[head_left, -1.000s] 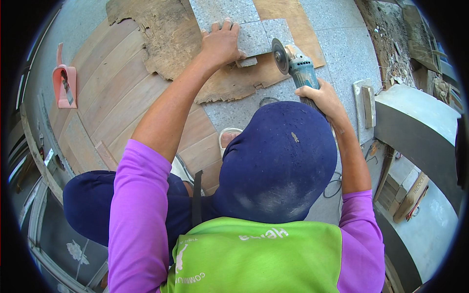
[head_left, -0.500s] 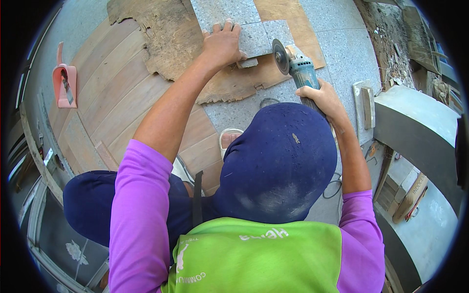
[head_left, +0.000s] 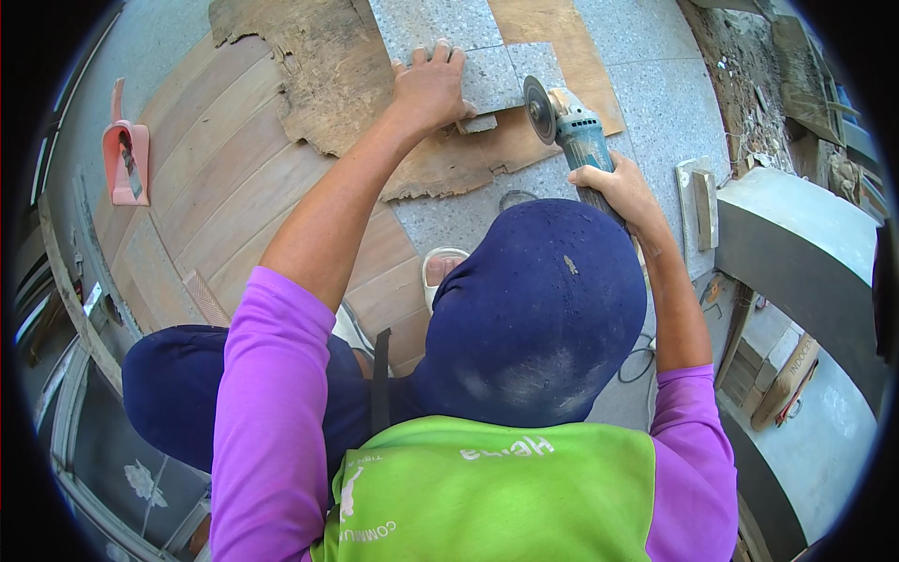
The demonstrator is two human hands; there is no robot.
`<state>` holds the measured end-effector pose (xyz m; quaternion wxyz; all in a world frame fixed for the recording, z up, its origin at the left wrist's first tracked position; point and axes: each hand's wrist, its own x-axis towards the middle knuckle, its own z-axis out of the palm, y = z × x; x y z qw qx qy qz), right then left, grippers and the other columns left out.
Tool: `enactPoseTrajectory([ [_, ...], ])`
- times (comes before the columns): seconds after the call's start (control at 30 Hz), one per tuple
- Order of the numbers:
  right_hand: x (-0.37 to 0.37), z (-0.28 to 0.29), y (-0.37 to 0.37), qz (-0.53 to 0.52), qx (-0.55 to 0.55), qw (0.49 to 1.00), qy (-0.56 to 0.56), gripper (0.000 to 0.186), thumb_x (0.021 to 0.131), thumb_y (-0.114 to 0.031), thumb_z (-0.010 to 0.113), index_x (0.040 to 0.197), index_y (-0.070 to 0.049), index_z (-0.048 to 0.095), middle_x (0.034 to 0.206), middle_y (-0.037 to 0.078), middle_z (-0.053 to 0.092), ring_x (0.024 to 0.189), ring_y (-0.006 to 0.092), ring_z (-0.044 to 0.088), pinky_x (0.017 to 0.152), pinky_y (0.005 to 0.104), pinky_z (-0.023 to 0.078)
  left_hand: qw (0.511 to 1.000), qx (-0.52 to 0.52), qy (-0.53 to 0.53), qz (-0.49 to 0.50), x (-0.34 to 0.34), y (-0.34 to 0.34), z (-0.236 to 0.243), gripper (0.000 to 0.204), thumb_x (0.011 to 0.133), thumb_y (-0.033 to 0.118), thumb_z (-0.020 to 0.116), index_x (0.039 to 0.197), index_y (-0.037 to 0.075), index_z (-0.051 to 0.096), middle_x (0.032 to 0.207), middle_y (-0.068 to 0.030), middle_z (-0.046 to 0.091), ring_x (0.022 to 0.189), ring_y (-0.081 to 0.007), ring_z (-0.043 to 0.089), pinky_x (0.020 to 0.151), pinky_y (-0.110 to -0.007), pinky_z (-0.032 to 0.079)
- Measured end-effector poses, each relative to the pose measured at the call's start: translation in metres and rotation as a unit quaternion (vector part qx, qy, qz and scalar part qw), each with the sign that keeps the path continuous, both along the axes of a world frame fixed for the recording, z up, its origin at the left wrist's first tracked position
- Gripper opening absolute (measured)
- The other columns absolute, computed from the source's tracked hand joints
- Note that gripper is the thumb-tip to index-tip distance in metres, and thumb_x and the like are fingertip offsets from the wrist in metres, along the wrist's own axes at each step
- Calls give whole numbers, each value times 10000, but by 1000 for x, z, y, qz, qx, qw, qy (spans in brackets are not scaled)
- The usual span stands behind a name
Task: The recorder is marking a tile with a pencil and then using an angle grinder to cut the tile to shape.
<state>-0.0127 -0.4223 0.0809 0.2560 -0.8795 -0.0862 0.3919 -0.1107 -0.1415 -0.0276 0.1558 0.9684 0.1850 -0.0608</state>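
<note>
My left hand [head_left: 429, 92] lies on a grey speckled tile [head_left: 493, 77], fingers spread flat and thumb by its near edge. A thin line on the right divides that tile from a narrow strip [head_left: 537, 64]. Wrapped round the body of a teal angle grinder [head_left: 582, 139] is my right hand [head_left: 622, 190]. The grinder's dark disc [head_left: 539, 110] stands upright beside the strip's near right corner; whether they touch, I cannot tell. Beneath the tile is a worn plywood sheet [head_left: 440, 176], and a small block [head_left: 479, 124] sticks out at the tile's near edge.
A pink dustpan [head_left: 125, 167] with a blade-like tool in it lies at left on wood-look flooring [head_left: 211, 150]. At right are a float-like tool [head_left: 699, 201] and a grey curved ledge [head_left: 796, 244]. My knee [head_left: 538, 300] is close to the grinder, near a cable [head_left: 641, 361].
</note>
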Motion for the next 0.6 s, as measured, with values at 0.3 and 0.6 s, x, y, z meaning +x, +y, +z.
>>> enactPoseTrajectory([
  [0.3, 1, 5, 4, 5, -5, 1000, 0, 538, 710, -370, 837, 1009, 54, 696, 765, 116, 663, 596, 184, 614, 512, 320, 455, 998, -19, 62, -5, 2, 1, 9, 1018, 792, 523, 873, 1607, 124, 411, 1690, -148, 379, 1513, -435, 389, 1187, -660, 382],
  [0.6, 1, 3, 5, 1, 0, 1000, 4, 526, 718, -353, 833, 1032, 48, 698, 782, 114, 668, 605, 176, 614, 529, 316, 456, 999, -9, 43, 1, 1, 0, 6, 1011, 785, 526, 875, 1598, 130, 424, 1672, -143, 404, 1501, -417, 407, 1188, -654, 382],
])
